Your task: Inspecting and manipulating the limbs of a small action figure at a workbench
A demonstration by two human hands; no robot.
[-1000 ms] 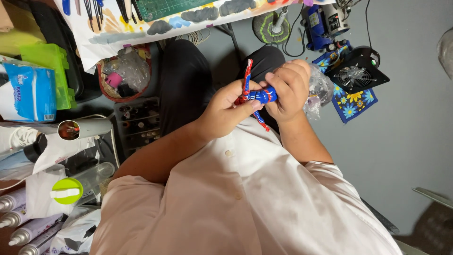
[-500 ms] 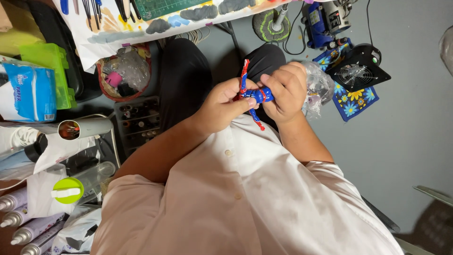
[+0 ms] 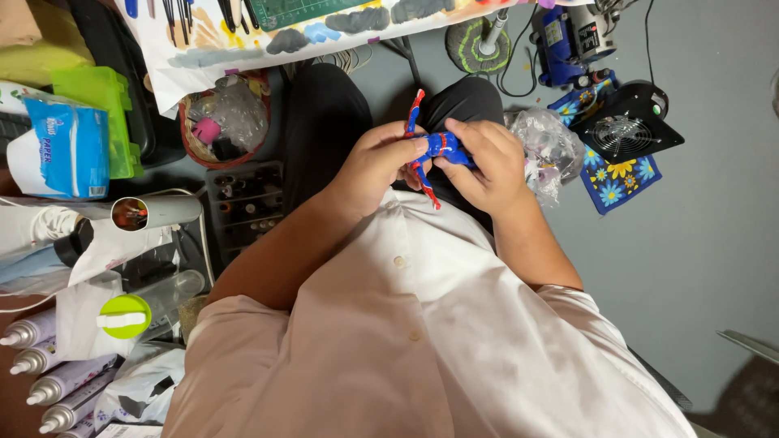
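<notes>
Red-and-blue toy figure (image 3: 432, 151) sits pinched between both my hands above my lap; left hand (image 3: 375, 166) grips its middle, right hand (image 3: 485, 165) closes fingertips on one side; I judge I'm mid-adjustment of a limb, needing small, careful twisting next.

Both hands met near the centre, just toward twelve o'clock. The left hand (image 3: 377, 166) and the right hand (image 3: 487, 162) were closed on a small red-and-blue figure (image 3: 434, 148), fingers pinching its blue middle while thin red limbs stuck out above and below. At two o'clock a black fan (image 3: 629, 126) sat on a flowered blue mat (image 3: 621, 180), with a crumpled clear plastic bag (image 3: 548, 146) just beside the right hand. At ten o'clock a round basket (image 3: 223, 122) held more plastic. Spray cans (image 3: 49, 381) lay at eight o'clock.
</notes>
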